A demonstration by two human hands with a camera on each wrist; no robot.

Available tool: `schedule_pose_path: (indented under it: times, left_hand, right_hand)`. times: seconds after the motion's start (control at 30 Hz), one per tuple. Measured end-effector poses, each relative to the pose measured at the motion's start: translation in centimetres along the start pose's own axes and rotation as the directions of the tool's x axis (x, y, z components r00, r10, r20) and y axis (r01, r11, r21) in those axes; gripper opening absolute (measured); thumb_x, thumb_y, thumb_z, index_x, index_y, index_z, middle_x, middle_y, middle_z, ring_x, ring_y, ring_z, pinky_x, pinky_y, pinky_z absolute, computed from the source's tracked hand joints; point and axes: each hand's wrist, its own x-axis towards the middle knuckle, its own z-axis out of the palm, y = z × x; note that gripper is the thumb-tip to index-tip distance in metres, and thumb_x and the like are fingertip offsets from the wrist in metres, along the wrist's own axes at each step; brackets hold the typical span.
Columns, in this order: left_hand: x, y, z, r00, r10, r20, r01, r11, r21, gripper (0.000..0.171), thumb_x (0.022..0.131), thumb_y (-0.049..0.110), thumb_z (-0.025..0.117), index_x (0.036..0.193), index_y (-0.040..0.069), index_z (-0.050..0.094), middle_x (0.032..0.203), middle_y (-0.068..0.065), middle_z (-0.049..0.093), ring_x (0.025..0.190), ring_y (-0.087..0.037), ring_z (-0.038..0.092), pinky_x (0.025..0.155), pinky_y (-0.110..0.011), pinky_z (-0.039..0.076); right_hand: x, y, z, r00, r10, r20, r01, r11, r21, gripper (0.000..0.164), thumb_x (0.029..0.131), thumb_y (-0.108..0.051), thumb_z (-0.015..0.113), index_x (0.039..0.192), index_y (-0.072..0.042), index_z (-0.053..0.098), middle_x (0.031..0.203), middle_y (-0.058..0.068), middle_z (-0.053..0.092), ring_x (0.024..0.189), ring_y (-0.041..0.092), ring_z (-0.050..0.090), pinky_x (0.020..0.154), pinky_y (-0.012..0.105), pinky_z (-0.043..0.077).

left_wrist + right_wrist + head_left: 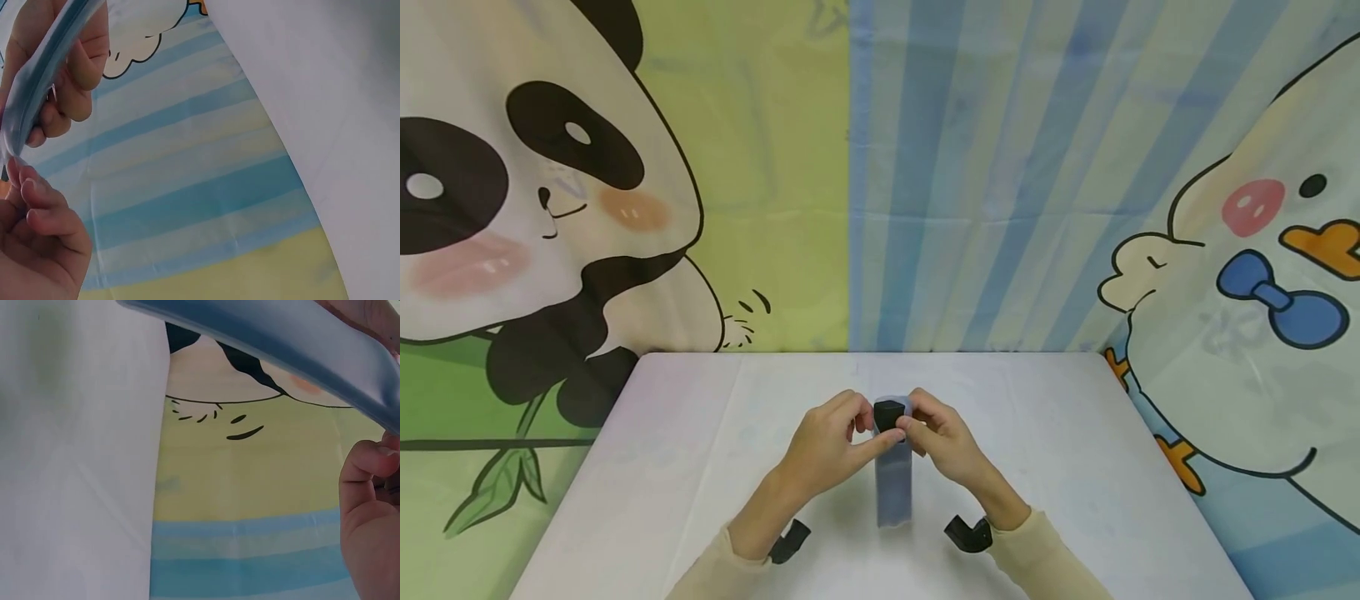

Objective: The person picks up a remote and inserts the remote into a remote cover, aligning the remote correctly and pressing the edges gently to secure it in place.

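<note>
A long, narrow, translucent blue-grey pouch (pixel 893 492) hangs upright in front of me, above the white table. A black piece (pixel 889 414) shows at its top end; what it belongs to is hidden. My left hand (pixel 831 437) pinches the pouch's upper left side, its thumb reaching across just below the black piece. From the right, my right hand (pixel 947 437) grips the top edge, thumb in front and fingers partly behind. The left wrist view has the pouch (pixel 40 75) slanting between both hands. The right wrist view shows its smooth, bowed side (pixel 269 344).
The white table (pixel 1037 450) spreads beneath the hands. Behind it hangs a printed cloth (pixel 985 167) with a panda, stripes and a duck. Black wrist mounts sit on the left wrist (pixel 790 542) and the right wrist (pixel 968 533).
</note>
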Motion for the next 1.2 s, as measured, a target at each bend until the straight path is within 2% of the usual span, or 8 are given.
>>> schedule_pose_path:
  times: [0.13,0.33,0.43,0.57,0.8,0.93,1.03,1.2]
  left_hand:
    - [0.2,-0.1,-0.4,0.995,-0.036,0.098,0.058,0.971,-0.232,0.033,0.087,0.031,0.081,0.077,0.018,0.051,0.069,0.007,0.046,0.059,-0.004,0.04,0.049,-0.019,0.035]
    - [0.3,-0.3,-1.0,0.974,-0.002,0.227,0.137,0.801,-0.583,0.02,0.09,-0.002,0.072,0.079,0.013,0.064,0.072,0.001,0.057,0.061,-0.01,0.048,0.052,-0.024,0.042]
    - [0.3,-0.2,-1.3,0.966,0.051,0.253,0.125,0.766,-0.631,0.021,0.091,-0.008,0.068,0.081,0.01,0.065,0.075,-0.003,0.059,0.065,-0.012,0.05,0.054,-0.025,0.043]
    - [0.3,-0.3,-1.9,0.966,0.05,0.255,0.115,0.798,-0.592,0.021,0.092,-0.006,0.068,0.08,0.012,0.066,0.074,0.0,0.058,0.064,-0.01,0.049,0.052,-0.024,0.041]
    - [1.1,0.5,-2.9,0.978,-0.047,0.201,0.073,0.99,-0.123,0.029,0.086,0.009,0.071,0.069,0.023,0.052,0.065,0.011,0.046,0.059,-0.008,0.041,0.051,-0.022,0.036]
    - [1.4,1.4,-3.4,0.955,-0.11,0.276,0.076,0.989,0.13,0.026,0.087,0.021,0.07,0.072,0.026,0.05,0.065,0.012,0.046,0.059,-0.005,0.04,0.051,-0.022,0.035]
    - [1.4,1.8,-3.5,0.954,-0.06,0.294,-0.009,0.974,0.228,0.026,0.091,0.021,0.065,0.07,0.025,0.049,0.063,0.014,0.042,0.056,-0.004,0.038,0.049,-0.02,0.033]
    - [1.3,1.8,-2.9,0.984,0.121,0.127,-0.152,0.949,0.276,0.026,0.087,0.01,0.055,0.065,0.019,0.044,0.058,0.013,0.032,0.05,-0.003,0.028,0.043,-0.016,0.024]
  right_hand:
    - [0.0,-0.1,-0.1,0.999,0.006,0.032,-0.007,0.999,0.047,0.01,0.106,-0.007,0.048,0.104,-0.001,0.056,0.092,0.005,0.047,0.061,0.025,0.04,0.048,0.035,0.036]
    - [0.1,-0.4,-0.3,0.996,-0.017,0.092,0.001,0.985,0.175,0.018,0.108,-0.013,0.047,0.107,0.003,0.056,0.096,0.005,0.048,0.071,0.019,0.044,0.053,0.035,0.037]
    - [0.3,-0.6,-0.4,0.992,-0.038,0.12,0.012,0.977,0.213,0.019,0.107,-0.014,0.048,0.108,0.003,0.056,0.096,0.004,0.047,0.077,0.015,0.046,0.061,0.031,0.039]
    - [0.4,-0.7,-0.3,0.992,-0.044,0.114,0.019,0.976,0.217,0.018,0.107,-0.013,0.048,0.105,0.004,0.055,0.095,0.003,0.047,0.084,0.014,0.047,0.072,0.027,0.042]
    - [0.4,-0.7,-0.4,0.993,0.037,0.11,-0.055,0.983,0.173,0.018,0.107,-0.015,0.05,0.098,0.001,0.053,0.091,0.004,0.044,0.083,0.015,0.047,0.07,0.029,0.04]
    - [0.3,-0.7,-0.4,0.987,0.044,0.152,-0.064,0.99,0.129,0.017,0.107,-0.014,0.049,0.098,-0.001,0.052,0.088,0.008,0.043,0.075,0.018,0.044,0.064,0.031,0.038]
    - [0.2,-0.8,-0.4,0.986,0.029,0.164,-0.048,0.992,0.113,0.015,0.107,-0.011,0.048,0.097,-0.001,0.05,0.085,0.011,0.042,0.07,0.023,0.041,0.062,0.032,0.036]
    - [0.3,-1.6,-0.4,0.99,0.02,0.136,-0.025,0.999,0.037,0.01,0.105,-0.007,0.051,0.097,-0.003,0.052,0.084,0.01,0.045,0.068,0.025,0.042,0.061,0.033,0.04]
